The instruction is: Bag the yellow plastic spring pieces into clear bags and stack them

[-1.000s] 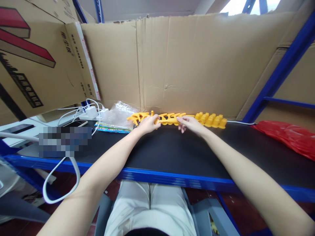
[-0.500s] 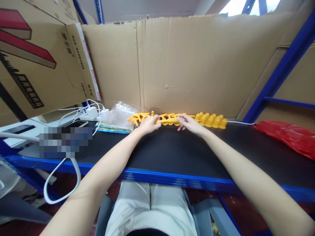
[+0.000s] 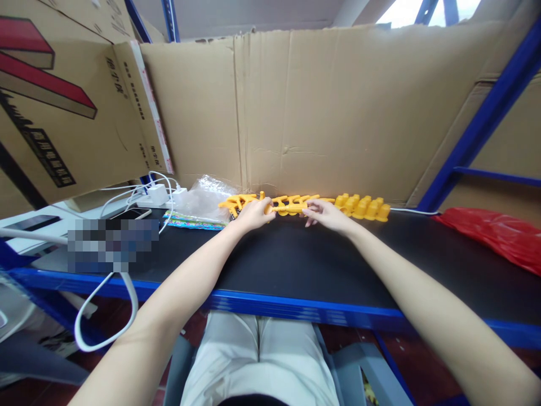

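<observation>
Both hands at the far edge of the black tabletop. Left hand and right hand pinch opposite ends of a yellow branched plastic piece within the row; step judged: aligning it, then letting go gently.

Yellow-orange plastic parts, centre of frame; same yellow-orange for the capped pieces just right of centre. Tabletop matte black, front edge bright blue. Cardboard backing, upper centre: plain brown. Carton, upper left: brown, red stripes, black print. Rack post, right: blue. Plastic bag, far right: red. Clear bag, left of centre: colourless, over a multicoloured patterned sheet. Charger and cables, left: white. Trousers, bottom centre: off-white.
</observation>
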The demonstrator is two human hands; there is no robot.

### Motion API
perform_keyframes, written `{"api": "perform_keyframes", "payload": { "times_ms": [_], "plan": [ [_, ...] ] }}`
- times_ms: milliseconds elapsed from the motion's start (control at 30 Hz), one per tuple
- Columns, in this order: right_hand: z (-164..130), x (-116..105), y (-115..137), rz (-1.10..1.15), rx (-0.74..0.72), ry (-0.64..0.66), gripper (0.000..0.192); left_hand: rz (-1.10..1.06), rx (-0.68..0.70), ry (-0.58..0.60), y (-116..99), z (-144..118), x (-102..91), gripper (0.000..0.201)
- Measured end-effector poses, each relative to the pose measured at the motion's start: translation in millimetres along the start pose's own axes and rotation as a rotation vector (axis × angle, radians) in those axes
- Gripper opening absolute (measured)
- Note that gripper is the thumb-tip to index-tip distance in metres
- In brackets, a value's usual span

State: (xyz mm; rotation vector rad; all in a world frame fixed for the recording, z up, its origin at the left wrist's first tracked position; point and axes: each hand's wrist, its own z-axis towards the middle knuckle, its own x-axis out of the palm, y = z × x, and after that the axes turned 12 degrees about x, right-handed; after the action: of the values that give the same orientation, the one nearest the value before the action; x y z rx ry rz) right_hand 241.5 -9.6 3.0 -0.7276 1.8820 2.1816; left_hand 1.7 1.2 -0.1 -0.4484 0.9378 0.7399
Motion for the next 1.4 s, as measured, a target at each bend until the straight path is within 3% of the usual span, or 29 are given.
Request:
{"api": "perform_keyframes", "payload": {
  "times_ms": [500, 733, 933, 1067, 1167, 1400],
  "plan": [
    [-9.9, 1.2, 15.5, 0.016, 0.048, -0.034, 0.041, -0.037, 0.026, -0.026, -3.1, -0.1, -1.4, 0.026],
    [-13.1, 7.8, 21.7, 0.085, 0.213, -0.078, 0.054, -0.018, 0.021, -0.036, -9.7, 0.0, -4.1, 0.026],
    [-13.7, 5.3, 22.6, 0.064, 0.245, -0.103, 0.056, -0.033, 0.021, -0.028, -10.2, 0.4, -3.7, 0.027],
    [-11.7, -2.8, 17.0, 0.037, 0.125, -0.027, 0.046, -0.020, -0.013, -0.001, -9.8, 1.0, -4.8, 0.027],
    [-9.4, -5.6, 12.9, 0.020, -0.009, -0.002, 0.052, -0.014, -0.028, 0.004, -9.0, 1.0, -5.9, 0.026],
    [-7.5, -2.9, 11.5, 0.070, -0.017, 0.010, 0.040, -0.009, 0.008, -0.003, -6.7, -0.4, -5.6, 0.024]
  ]
}}
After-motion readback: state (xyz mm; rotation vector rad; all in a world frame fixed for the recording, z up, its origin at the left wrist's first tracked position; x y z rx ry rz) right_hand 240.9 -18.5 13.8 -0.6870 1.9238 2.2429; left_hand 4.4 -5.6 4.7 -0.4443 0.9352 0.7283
